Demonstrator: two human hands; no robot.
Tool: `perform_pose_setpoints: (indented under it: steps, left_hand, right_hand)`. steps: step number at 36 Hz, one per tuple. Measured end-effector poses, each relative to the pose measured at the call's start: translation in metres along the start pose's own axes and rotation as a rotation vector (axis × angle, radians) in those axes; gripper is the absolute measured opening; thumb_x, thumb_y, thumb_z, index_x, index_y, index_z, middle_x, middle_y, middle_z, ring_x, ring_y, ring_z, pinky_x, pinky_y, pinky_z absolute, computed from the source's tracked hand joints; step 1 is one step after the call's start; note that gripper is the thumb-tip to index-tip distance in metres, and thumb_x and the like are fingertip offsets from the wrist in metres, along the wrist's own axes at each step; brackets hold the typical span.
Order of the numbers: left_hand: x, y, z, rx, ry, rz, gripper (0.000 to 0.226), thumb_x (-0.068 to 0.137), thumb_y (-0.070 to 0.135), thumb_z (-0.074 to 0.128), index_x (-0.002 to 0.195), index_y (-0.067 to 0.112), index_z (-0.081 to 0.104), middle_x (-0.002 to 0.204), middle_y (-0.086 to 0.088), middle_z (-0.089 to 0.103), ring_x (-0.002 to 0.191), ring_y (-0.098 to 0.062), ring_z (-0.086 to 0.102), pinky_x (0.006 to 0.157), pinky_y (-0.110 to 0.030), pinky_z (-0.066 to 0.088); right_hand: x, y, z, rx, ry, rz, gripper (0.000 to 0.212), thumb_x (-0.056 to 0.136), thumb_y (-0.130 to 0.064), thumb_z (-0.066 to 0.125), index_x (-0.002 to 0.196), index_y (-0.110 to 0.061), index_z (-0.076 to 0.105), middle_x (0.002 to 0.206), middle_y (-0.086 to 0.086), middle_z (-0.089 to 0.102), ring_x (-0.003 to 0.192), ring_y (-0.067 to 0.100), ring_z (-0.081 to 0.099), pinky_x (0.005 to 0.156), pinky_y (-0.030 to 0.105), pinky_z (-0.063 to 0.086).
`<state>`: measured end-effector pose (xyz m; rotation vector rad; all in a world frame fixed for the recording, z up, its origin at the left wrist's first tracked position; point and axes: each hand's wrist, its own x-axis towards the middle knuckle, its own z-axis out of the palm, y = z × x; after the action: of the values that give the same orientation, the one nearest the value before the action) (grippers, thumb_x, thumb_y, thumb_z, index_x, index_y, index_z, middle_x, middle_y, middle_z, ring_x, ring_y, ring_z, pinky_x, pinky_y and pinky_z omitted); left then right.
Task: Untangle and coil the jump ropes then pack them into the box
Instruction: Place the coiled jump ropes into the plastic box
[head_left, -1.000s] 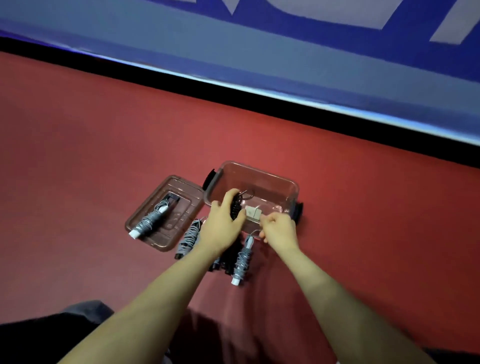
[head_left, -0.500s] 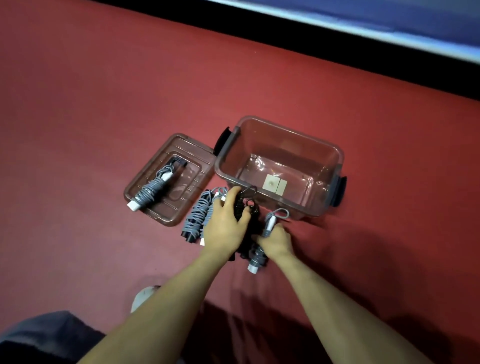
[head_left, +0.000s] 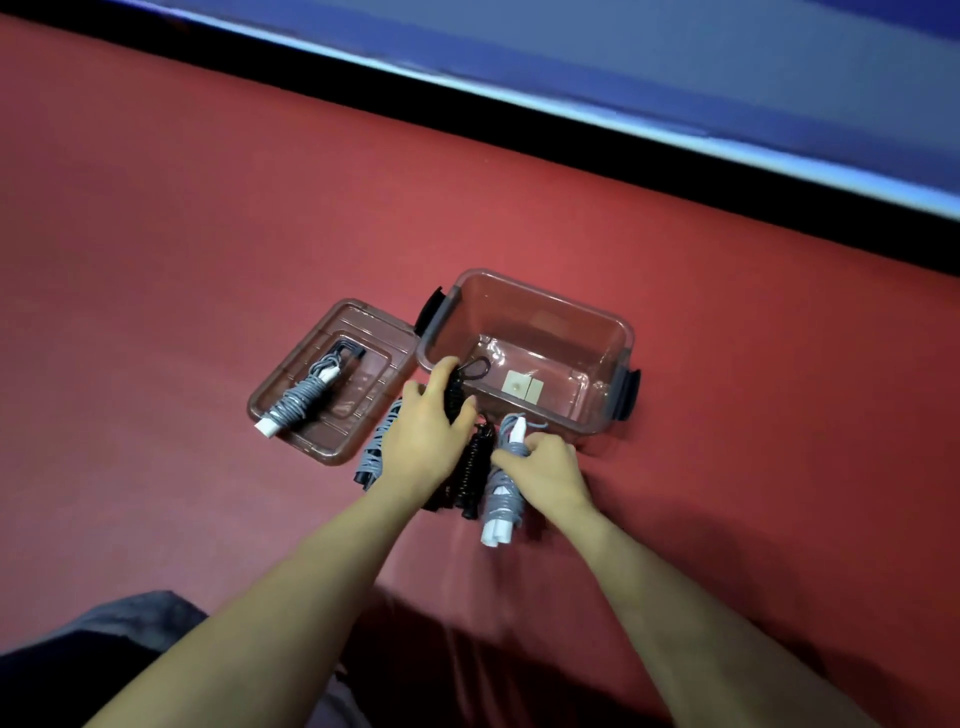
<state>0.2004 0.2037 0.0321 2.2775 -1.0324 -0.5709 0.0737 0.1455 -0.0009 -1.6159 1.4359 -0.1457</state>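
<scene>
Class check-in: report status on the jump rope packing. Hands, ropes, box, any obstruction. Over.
Left hand grips black coiled rope at the box rim. Right hand grips grey coiled rope. Box holds no rope yet. One grey rope sits on the lid.

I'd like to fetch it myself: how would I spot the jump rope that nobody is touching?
Find the clear box on the red floor; its lid lies flat just left of it. The coiled grey rope with white handles rests alone on that lid, while the other bundles lie on the floor by the hands.
</scene>
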Motion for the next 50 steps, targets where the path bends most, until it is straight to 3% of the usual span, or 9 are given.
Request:
perform_pose_setpoints:
  steps: [5,12,20,27,33,37,42,47,50]
  left_hand:
    - [0.015,0.025,-0.016,-0.008,0.003,0.084,0.048,0.095,0.043,0.045,0.140,0.042,0.029,0.121,-0.005,0.046,0.101,-0.025,0.055,0.074,-0.032,0.040]
    - [0.061,0.054,-0.017,-0.051,0.000,0.063,0.052,0.092,0.041,0.054,0.132,0.018,0.029,0.123,-0.010,0.060,0.107,-0.033,0.058,0.081,-0.040,0.046]
    - [0.104,0.047,0.012,-0.050,-0.105,0.021,0.043,0.093,0.038,0.055,0.123,0.012,0.038,0.114,-0.014,0.061,0.101,-0.032,0.058,0.081,-0.041,0.048]
    - [0.146,0.048,0.035,-0.111,-0.094,0.071,0.047,0.094,0.035,0.056,0.132,0.014,0.039,0.125,-0.015,0.043,0.106,-0.031,0.051,0.079,-0.026,0.034]
    - [0.175,0.027,0.063,-0.010,-0.178,0.049,0.046,0.095,0.033,0.053,0.133,0.012,0.036,0.127,-0.016,0.044,0.111,-0.034,0.050,0.087,-0.036,0.041]
    - [0.183,0.006,0.082,0.051,-0.236,-0.004,0.035,0.094,0.032,0.055,0.111,0.011,0.034,0.109,-0.018,0.053,0.098,-0.036,0.053,0.077,-0.041,0.044]
    - [0.197,-0.001,0.096,0.142,-0.306,-0.032,0.027,0.096,0.025,0.051,0.105,0.012,0.030,0.102,-0.018,0.057,0.084,-0.034,0.052,0.071,-0.040,0.043]
    - [0.206,-0.008,0.108,0.288,-0.449,-0.080,0.042,0.092,0.008,0.049,0.132,0.003,0.037,0.133,-0.023,0.033,0.117,-0.045,0.047,0.101,-0.043,0.038]
    - [0.206,-0.010,0.110,0.326,-0.488,-0.060,0.059,0.086,0.001,0.052,0.141,0.006,0.031,0.138,-0.018,0.027,0.124,-0.043,0.039,0.106,-0.044,0.034]
  right_hand:
    - [-0.005,-0.030,-0.034,0.068,0.085,-0.031,0.046,0.074,-0.029,0.071,0.043,-0.014,0.039,0.032,-0.004,0.034,0.044,0.009,0.032,0.044,0.019,0.029]
    - [0.022,-0.067,-0.068,0.182,0.147,-0.095,0.045,0.076,-0.020,0.068,0.045,-0.016,0.035,0.034,-0.006,0.027,0.044,0.011,0.027,0.041,0.020,0.027]
    - [0.076,-0.063,-0.065,0.222,0.196,-0.071,0.022,0.078,-0.025,0.065,0.081,-0.003,0.064,0.071,0.004,0.058,0.068,0.018,0.048,0.056,0.029,0.036]
    - [0.128,-0.052,-0.046,0.234,0.223,-0.116,0.010,0.080,-0.022,0.064,0.074,-0.016,0.060,0.059,-0.003,0.052,0.066,0.019,0.045,0.054,0.024,0.035]
    - [0.168,-0.040,-0.023,0.154,0.085,-0.110,0.016,0.079,-0.022,0.068,0.090,-0.012,0.065,0.078,0.005,0.066,0.077,0.021,0.057,0.063,0.029,0.039]
    - [0.186,-0.026,0.000,0.083,-0.004,-0.092,0.019,0.080,-0.019,0.069,0.095,-0.011,0.061,0.088,0.006,0.066,0.076,0.019,0.058,0.061,0.028,0.039]
    - [0.201,-0.017,0.013,0.100,-0.050,-0.056,0.020,0.081,-0.012,0.068,0.100,-0.008,0.062,0.082,0.002,0.060,0.073,0.016,0.053,0.049,0.007,0.035]
    - [0.209,-0.014,0.022,0.073,-0.125,-0.040,0.020,0.077,-0.008,0.063,0.097,-0.012,0.065,0.091,0.008,0.064,0.078,0.020,0.058,0.067,0.026,0.045]
    - [0.216,-0.010,0.025,0.071,-0.149,-0.028,0.030,0.071,-0.005,0.064,0.100,-0.007,0.061,0.100,0.015,0.064,0.085,0.026,0.061,0.074,0.037,0.053]
